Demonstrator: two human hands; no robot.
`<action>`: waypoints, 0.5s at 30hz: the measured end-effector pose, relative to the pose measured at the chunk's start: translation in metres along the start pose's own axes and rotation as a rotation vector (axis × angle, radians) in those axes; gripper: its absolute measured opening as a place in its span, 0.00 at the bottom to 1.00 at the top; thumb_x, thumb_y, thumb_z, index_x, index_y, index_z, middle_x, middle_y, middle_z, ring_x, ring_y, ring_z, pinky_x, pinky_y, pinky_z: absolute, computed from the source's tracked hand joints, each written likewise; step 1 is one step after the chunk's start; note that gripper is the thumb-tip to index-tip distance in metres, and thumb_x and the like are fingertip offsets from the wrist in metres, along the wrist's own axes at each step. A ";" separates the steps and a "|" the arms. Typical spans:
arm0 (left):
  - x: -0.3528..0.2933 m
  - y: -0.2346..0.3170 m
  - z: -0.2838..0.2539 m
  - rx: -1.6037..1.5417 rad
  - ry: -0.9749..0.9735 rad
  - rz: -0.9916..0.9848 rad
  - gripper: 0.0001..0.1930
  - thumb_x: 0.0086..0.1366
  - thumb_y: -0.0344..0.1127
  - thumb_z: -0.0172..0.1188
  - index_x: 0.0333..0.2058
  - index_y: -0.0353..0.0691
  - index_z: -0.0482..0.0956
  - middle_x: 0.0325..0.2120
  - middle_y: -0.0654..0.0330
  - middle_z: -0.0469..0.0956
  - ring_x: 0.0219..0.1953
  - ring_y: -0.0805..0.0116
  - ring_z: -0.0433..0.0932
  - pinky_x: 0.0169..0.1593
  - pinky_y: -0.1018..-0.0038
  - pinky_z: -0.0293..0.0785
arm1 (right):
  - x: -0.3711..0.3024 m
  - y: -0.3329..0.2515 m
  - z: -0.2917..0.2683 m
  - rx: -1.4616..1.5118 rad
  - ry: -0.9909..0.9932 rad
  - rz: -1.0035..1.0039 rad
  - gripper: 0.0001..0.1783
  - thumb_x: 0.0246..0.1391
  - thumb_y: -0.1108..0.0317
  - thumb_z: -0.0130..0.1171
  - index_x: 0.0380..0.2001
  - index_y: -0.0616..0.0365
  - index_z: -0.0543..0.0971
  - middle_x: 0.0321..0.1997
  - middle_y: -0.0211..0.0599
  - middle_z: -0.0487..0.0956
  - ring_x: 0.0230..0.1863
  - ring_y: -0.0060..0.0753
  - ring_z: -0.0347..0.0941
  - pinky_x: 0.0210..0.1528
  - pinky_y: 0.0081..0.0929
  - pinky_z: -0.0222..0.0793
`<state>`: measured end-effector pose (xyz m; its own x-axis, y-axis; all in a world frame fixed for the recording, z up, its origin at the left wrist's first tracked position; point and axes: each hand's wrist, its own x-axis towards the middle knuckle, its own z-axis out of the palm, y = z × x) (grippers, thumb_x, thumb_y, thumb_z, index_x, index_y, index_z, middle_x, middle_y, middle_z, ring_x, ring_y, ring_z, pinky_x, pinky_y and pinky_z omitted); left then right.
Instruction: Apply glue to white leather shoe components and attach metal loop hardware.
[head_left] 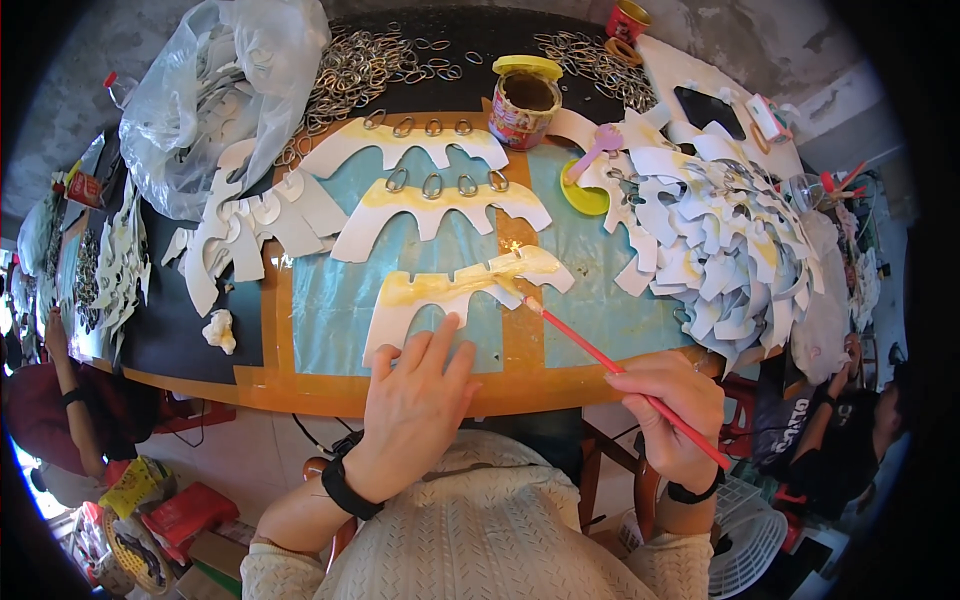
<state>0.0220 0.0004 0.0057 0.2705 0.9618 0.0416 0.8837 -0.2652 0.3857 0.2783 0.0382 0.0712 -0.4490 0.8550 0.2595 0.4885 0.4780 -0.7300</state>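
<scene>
A white, comb-shaped cut-out piece (pixel 400 310) lies flat in front of me, its upper band smeared with yellow, glue-like paste. The outstretched fingers of my left hand (pixel 415 405) rest on its lower edge. My right hand (pixel 672 420) is closed around a thin red brush (pixel 578 335), whose tip touches the paste near the piece's right end. Beyond it lies a similar piece (pixel 375 220) with several metal rings (pixel 432 186) along its pasted band. Farther back is another ringed piece (pixel 345 145).
An open tin (pixel 525 112) stands at the back, near a yellow-green dish (pixel 586 198) and a pink spoon-like tool (pixel 597 150). Pasted pieces are heaped (pixel 720 240) at right. Plain pieces (pixel 245 215), a plastic bag (pixel 235 90) and loose rings (pixel 360 70) lie left. Other people sit at both sides.
</scene>
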 end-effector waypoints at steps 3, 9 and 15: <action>0.000 0.000 0.000 0.005 -0.004 0.001 0.21 0.56 0.35 0.68 0.49 0.40 0.76 0.59 0.55 0.71 0.52 0.59 0.72 0.52 0.60 0.61 | 0.002 -0.002 0.004 0.020 -0.006 -0.024 0.09 0.52 0.75 0.66 0.38 0.59 0.83 0.35 0.39 0.84 0.35 0.41 0.81 0.40 0.32 0.73; -0.001 -0.001 0.001 0.000 0.020 0.009 0.22 0.56 0.35 0.68 0.49 0.40 0.75 0.59 0.55 0.71 0.52 0.59 0.72 0.52 0.60 0.62 | 0.013 -0.008 0.017 0.057 -0.094 -0.085 0.10 0.51 0.77 0.66 0.39 0.59 0.82 0.35 0.38 0.84 0.35 0.40 0.81 0.38 0.31 0.72; -0.006 -0.008 -0.003 -0.055 0.057 0.021 0.22 0.56 0.35 0.68 0.50 0.41 0.76 0.57 0.55 0.73 0.54 0.58 0.72 0.52 0.59 0.62 | 0.017 -0.012 0.021 0.066 -0.143 -0.102 0.10 0.51 0.78 0.65 0.39 0.60 0.82 0.36 0.39 0.83 0.35 0.41 0.80 0.37 0.32 0.72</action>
<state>0.0124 -0.0026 0.0050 0.2651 0.9588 0.1017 0.8553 -0.2826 0.4344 0.2496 0.0427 0.0707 -0.5980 0.7630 0.2454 0.3864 0.5427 -0.7458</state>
